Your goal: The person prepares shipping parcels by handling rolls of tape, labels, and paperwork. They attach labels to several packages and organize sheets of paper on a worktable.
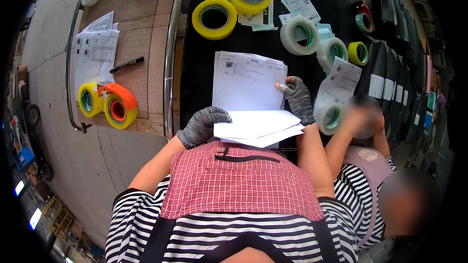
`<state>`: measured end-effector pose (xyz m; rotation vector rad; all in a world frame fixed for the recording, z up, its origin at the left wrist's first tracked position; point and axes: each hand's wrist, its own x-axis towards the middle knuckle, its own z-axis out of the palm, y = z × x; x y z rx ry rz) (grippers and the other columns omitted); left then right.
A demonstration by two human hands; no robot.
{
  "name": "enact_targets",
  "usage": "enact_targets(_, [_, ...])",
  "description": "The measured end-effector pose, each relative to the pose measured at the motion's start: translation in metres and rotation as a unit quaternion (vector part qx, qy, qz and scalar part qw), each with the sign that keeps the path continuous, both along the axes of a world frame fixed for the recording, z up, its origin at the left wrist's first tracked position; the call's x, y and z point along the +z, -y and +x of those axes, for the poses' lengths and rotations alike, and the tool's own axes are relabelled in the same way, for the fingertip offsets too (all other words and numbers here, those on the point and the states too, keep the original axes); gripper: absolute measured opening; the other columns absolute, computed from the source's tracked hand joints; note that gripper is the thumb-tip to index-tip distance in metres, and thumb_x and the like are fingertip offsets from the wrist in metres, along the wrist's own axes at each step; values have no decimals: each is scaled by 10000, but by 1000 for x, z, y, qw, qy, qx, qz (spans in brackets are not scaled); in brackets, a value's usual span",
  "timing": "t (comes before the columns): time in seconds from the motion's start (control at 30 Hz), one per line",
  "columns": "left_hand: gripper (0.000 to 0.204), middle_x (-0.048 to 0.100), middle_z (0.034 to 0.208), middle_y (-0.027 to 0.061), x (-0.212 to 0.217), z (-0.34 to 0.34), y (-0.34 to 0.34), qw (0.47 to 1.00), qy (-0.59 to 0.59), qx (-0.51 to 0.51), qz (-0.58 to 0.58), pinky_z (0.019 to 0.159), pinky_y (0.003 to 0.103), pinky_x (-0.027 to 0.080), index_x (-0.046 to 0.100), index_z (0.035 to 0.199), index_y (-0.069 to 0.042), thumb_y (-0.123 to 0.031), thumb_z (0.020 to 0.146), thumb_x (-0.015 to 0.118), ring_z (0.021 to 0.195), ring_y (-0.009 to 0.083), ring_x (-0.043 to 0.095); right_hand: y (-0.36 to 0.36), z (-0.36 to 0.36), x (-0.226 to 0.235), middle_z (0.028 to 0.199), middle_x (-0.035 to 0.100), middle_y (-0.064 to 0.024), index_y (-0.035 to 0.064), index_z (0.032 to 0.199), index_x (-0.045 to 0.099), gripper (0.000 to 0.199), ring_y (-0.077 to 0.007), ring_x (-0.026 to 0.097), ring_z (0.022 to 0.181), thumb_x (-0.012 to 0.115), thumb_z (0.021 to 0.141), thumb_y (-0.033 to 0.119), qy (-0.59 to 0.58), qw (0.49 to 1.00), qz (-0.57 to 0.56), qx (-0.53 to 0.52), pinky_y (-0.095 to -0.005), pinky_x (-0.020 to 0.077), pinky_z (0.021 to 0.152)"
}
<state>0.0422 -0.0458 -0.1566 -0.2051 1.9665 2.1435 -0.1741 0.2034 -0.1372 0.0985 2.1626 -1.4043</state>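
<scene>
A stack of printed paper sheets lies in front of me, with a table and a small picture printed near its top. Its near part ends in folded white sheets bent over toward me. My left hand, in a grey fingerless glove, grips the left edge of the folded sheets. At the stack's right edge is my right hand, gloved the same way, its thumb and fingers closed on the paper's edge. The undersides of the sheets are hidden.
Yellow tape rolls and clear tape rolls sit on the black table. Black wrapped packages line the right. A brown side table holds papers, a marker and an orange tape dispenser. A co-worker is close right.
</scene>
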Motion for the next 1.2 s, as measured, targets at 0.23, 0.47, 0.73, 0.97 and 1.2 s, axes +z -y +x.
enact_targets(0.23, [123, 701, 950, 74, 11, -7, -6, 971, 140, 95, 167, 910, 308, 546, 720, 940, -54, -20, 830, 677, 932, 178, 675, -4, 25, 20, 839, 652, -43, 6, 969, 633, 283, -121, 598, 774, 804, 773, 118, -105, 994, 16, 23, -271, 506, 735])
enact_targets(0.47, [201, 696, 952, 86, 10, -9, -4, 926, 226, 135, 270, 897, 307, 541, 699, 1028, -21, -32, 827, 691, 937, 191, 670, -16, 44, 33, 866, 661, -48, 40, 873, 650, 158, -139, 611, 870, 761, 772, 87, -70, 968, -136, 200, -302, 496, 837])
enact_targets(0.73, [233, 674, 1048, 89, 31, -16, -2, 901, 276, 141, 302, 915, 318, 526, 659, 1110, -5, -41, 880, 647, 978, 174, 643, -26, 51, 36, 921, 662, -37, 10, 994, 648, 225, -108, 606, 882, 732, 795, 75, 109, 967, -169, 153, -267, 503, 831])
enact_targets(0.97, [130, 682, 1015, 66, 23, -20, -3, 899, 304, 143, 281, 921, 313, 525, 721, 926, -53, 1, 814, 679, 962, 178, 655, -17, 27, 3, 865, 664, -99, -48, 1446, 342, 876, -145, 632, 790, 803, 776, 277, 7, 995, 22, 98, -295, 524, 746])
enact_targets(1.2, [132, 673, 930, 39, 14, -17, -5, 916, 277, 130, 260, 857, 288, 523, 690, 951, -47, -69, 822, 710, 914, 145, 641, -15, 23, -3, 789, 647, -94, -75, 1378, 442, 822, -155, 627, 734, 810, 764, 328, -26, 988, 77, 129, -302, 527, 718])
